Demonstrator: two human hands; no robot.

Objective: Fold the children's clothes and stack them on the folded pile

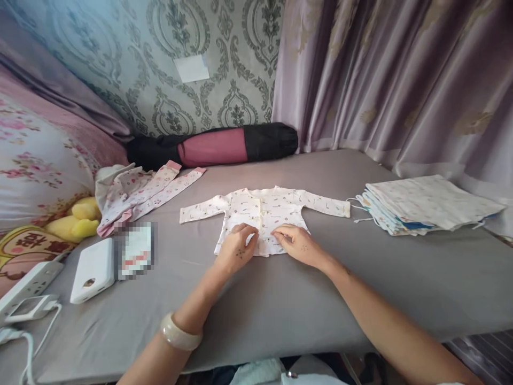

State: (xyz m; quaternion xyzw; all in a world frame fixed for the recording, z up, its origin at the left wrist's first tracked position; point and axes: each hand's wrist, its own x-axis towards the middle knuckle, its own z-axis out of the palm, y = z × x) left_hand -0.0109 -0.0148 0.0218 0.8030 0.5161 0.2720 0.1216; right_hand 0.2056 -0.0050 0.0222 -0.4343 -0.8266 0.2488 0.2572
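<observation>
A small white long-sleeved baby shirt (262, 206) with a scattered print lies flat, both sleeves spread out to the sides and a pale placket down its middle. On its lower front, my left hand (238, 246) is closed in a pinch just left of the placket. My right hand (300, 245) pinches the cloth to the right of it, thumb and fingers together. The fingertips of both hands touch the shirt, with a small gap between the two hands. A pale bangle (180, 332) is round my left wrist.
A stack of folded baby clothes (433, 203) lies at the right. Printed pink-and-white clothes (140, 192) are heaped at the back left. A white power bank (94, 270), a blurred-out item (136, 248) and a power strip (34, 286) sit at the left. A black-and-pink bag (216, 147) lies along the wall.
</observation>
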